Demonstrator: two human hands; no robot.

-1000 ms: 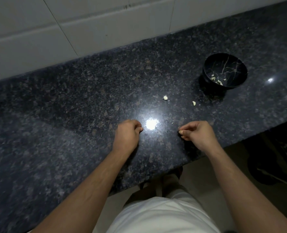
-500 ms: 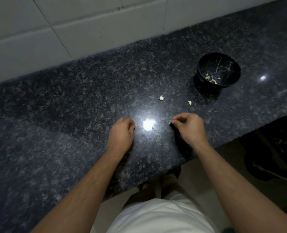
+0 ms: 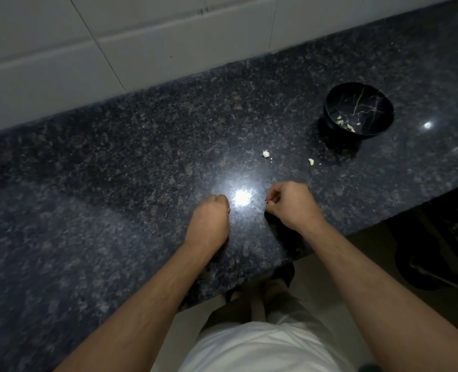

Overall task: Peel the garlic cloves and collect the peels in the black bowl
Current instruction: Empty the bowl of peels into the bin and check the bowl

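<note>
The black bowl [image 3: 358,110], veined with thin gold lines, stands at the right on the dark granite counter [image 3: 115,170] and holds a few pale garlic peels [image 3: 347,125]. Two small pale garlic bits lie loose on the counter, one [image 3: 266,154] ahead of my hands and one [image 3: 311,161] nearer the bowl. My left hand [image 3: 209,224] rests on the counter as a curled fist, and nothing shows in it. My right hand [image 3: 292,204] hovers just right of it and pinches a tiny peel scrap [image 3: 267,202] between thumb and fingertips.
A white tiled wall [image 3: 142,44] runs behind the counter. A bright light reflection [image 3: 241,196] glares between my hands. The counter's front edge [image 3: 249,277] lies close to my body, with the floor and dark objects [image 3: 437,251] below at the right.
My right hand has shifted slightly left toward the left hand, still pinching at its fingertips. The left fist has stayed where it was. The view has shifted a little.
</note>
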